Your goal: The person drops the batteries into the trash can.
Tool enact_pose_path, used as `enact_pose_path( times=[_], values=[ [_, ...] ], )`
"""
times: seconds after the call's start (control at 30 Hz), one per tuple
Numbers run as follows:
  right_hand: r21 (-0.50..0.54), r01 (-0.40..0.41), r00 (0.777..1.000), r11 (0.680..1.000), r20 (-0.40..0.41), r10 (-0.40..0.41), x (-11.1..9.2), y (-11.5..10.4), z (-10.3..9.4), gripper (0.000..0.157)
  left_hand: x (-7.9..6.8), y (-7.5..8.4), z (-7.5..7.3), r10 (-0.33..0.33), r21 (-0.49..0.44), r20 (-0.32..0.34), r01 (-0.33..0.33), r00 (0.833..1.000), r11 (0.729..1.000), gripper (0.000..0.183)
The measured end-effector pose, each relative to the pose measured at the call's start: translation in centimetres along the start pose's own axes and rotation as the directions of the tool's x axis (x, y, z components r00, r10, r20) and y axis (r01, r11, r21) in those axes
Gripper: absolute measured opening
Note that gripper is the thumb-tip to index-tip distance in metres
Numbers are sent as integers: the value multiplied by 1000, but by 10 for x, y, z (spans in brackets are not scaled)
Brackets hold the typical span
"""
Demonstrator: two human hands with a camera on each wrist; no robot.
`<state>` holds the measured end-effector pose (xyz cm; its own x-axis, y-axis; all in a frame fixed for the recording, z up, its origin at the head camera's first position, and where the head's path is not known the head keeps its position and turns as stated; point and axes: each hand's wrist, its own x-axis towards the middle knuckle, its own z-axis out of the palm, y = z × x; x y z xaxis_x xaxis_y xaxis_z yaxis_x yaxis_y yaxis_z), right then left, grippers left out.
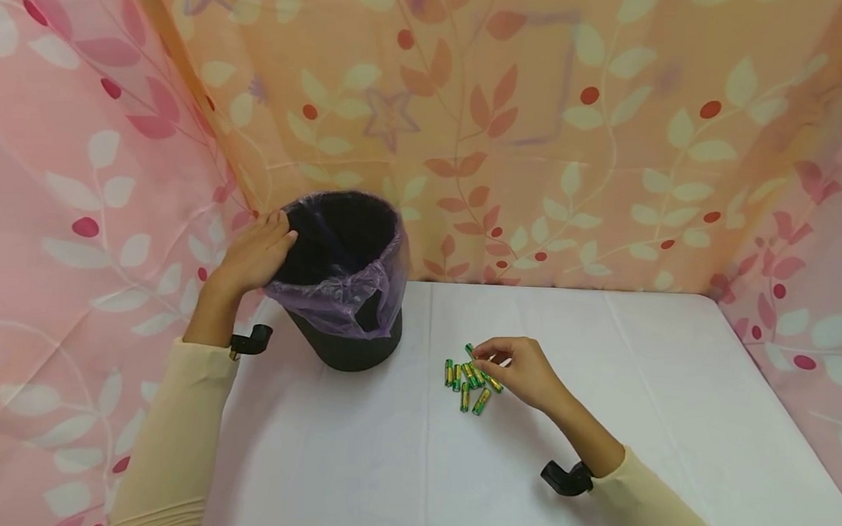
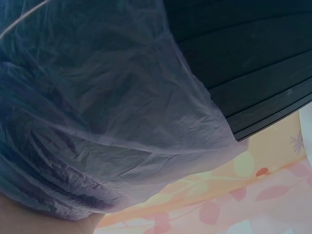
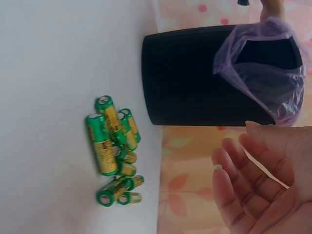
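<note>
A black trash bin (image 1: 341, 353) stands on the table, lined with a translucent purple plastic bag (image 1: 322, 306) folded over its rim. My left hand (image 1: 257, 251) holds the bin's rim on its left side; the left wrist view shows mostly the bag (image 2: 122, 107) and the bin's ribbed wall (image 2: 248, 58), with the fingers hidden. To the right of the bin lies a loose group of several green and gold batteries (image 1: 465, 396). Above these batteries (image 3: 103, 151) hovers my right hand (image 1: 518, 368), its fingers loosely bent and nothing between them in the right wrist view.
A white cloth covers the table (image 1: 331, 453). Floral fabric (image 1: 535, 182) hangs behind the table and along both sides. The bin is near the table's back left, close to the left-hand fabric (image 1: 79, 282).
</note>
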<state>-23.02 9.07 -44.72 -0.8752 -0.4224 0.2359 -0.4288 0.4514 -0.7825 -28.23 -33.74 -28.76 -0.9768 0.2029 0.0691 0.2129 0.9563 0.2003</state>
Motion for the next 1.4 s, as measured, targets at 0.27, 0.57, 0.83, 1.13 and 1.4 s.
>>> enact_pose_path(
  times=[0.27,0.57,0.83,1.13,1.4],
  values=[
    [-36,-32,999,999,15,32,-8,16,7,12,0,2,-2,16,12,-6,-15,1000,1000,65],
    [-84,-77,997,994,24,79,-14,29,7,13,2,4,-3,19,18,-13,-19,1000,1000,66],
    [-180,-134,990,975,16,139,-14,40,14,13,1,2,-4,14,13,-14,-14,1000,1000,66],
    [-258,-154,987,954,-2,159,-16,46,19,10,-4,3,-2,21,2,-10,-21,1000,1000,64],
    [-300,-178,983,937,-25,179,-17,49,17,9,-4,3,0,17,-2,-12,-17,1000,1000,65]
  ],
)
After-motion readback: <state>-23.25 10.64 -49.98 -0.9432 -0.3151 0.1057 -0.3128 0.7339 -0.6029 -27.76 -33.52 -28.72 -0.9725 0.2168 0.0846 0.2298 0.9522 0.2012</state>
